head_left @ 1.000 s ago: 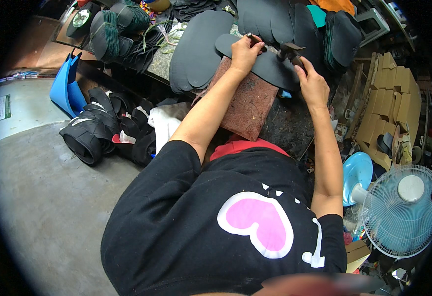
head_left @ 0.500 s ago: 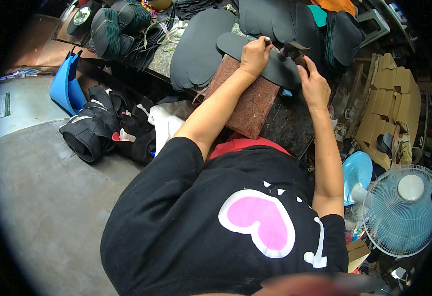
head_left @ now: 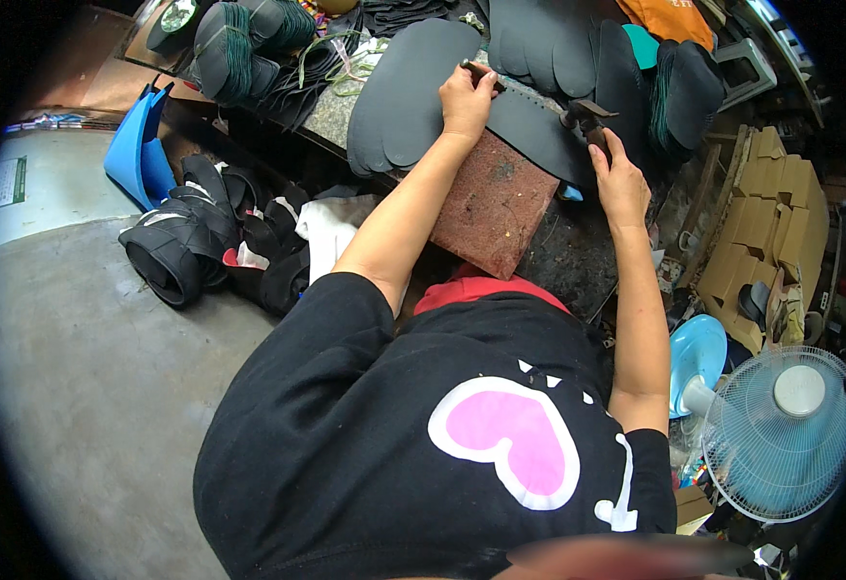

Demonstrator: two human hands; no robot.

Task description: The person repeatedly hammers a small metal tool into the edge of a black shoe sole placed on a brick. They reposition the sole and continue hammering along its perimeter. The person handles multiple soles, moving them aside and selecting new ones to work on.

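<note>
My left hand [head_left: 466, 101] is closed round a short dark rod-like tool [head_left: 471, 68], perhaps a punch, which lies tilted over the sole. Under it a dark grey shoe sole [head_left: 544, 135] lies across a reddish-brown block [head_left: 495, 203]. A row of small marks runs along the sole's far edge, right of my left hand. My right hand [head_left: 621, 188] grips the handle of a hammer [head_left: 589, 116]. The hammer's dark head is over the sole's right end; whether it touches I cannot tell.
Large grey soles [head_left: 408, 92] lie stacked on the bench beyond, beside cord-tied bundles of soles [head_left: 686, 97]. Black strap pieces [head_left: 181, 242] are heaped at the left near a blue folded sheet [head_left: 138, 155]. Cardboard boxes [head_left: 771, 213] and a fan [head_left: 776, 435] stand at the right.
My left hand has moved left along the sole, and its tool has tipped over. The row of marks now shows. The hammer stays near the sole's right part; the view has shifted slightly.
</note>
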